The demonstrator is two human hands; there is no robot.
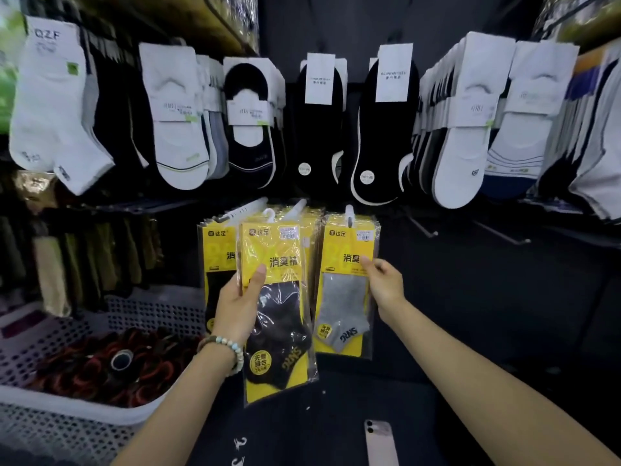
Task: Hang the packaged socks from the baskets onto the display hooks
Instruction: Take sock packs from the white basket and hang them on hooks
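Observation:
My left hand [240,306] grips a yellow pack of black socks [277,317] by its left edge, thumb across the front, and holds it up in front of the lower row of hooks. Behind it more yellow packs [218,247] hang on a hook. To the right, a stack of yellow packs with grey socks [346,290] hangs on another hook [349,211]. My right hand [384,280] touches the right edge of that stack's front pack with its fingertips. A white perforated basket [84,412] sits at lower left.
The upper row holds white and black socks on card headers [319,129]. Two bare hooks [423,227] stick out right of the yellow packs. The basket holds dark red and black bundled items [111,361]. A phone [381,442] lies on the dark surface at the bottom.

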